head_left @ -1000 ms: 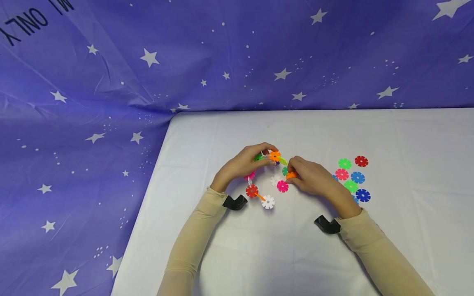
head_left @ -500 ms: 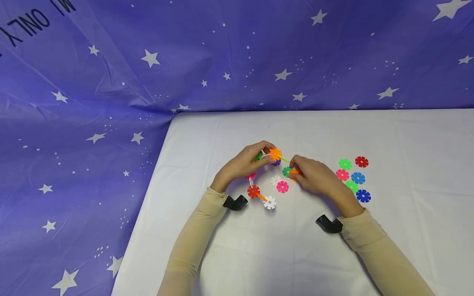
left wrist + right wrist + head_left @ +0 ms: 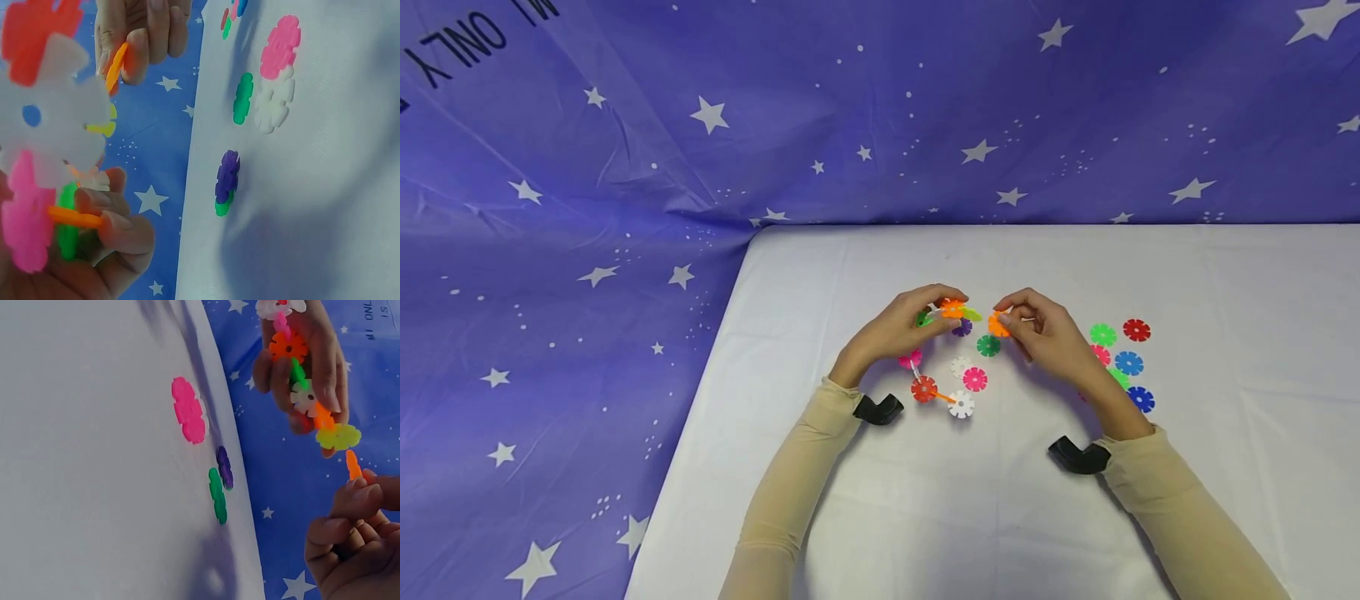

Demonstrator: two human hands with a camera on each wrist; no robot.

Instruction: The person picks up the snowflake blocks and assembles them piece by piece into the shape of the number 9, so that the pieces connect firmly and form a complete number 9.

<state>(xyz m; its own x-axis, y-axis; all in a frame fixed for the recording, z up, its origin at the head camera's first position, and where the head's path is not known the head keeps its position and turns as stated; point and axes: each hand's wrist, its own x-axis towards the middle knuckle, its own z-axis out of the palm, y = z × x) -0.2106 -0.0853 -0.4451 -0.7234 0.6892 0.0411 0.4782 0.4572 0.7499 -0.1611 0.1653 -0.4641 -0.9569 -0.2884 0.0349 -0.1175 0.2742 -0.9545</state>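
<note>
My left hand (image 3: 895, 329) holds a chain of slotted plastic snowflake discs joined edge to edge. A yellow disc (image 3: 339, 437) forms the chain's end beyond the fingertips, joined to an orange one. The other end hangs toward me, with a red disc (image 3: 924, 389) and a white disc (image 3: 961, 404). Between thumb and fingers, my right hand (image 3: 1051, 337) pinches a single orange disc (image 3: 998, 324). Its edge faces the yellow disc across a small gap, as the right wrist view shows. The left fingers partly hide the chain's middle.
Below the hands, loose discs lie on the white tablecloth (image 3: 865, 258): a green one (image 3: 988, 346), a purple one (image 3: 962, 327), a pink one (image 3: 975, 379) overlapping a white one. Several more, including a red disc (image 3: 1137, 330), lie at the right, partly behind the right forearm.
My right hand has lifted the orange disc from beside the green one and brought it up near the yellow disc. The left hand has stayed nearly in place, the chain's hanging end shifting slightly right.
</note>
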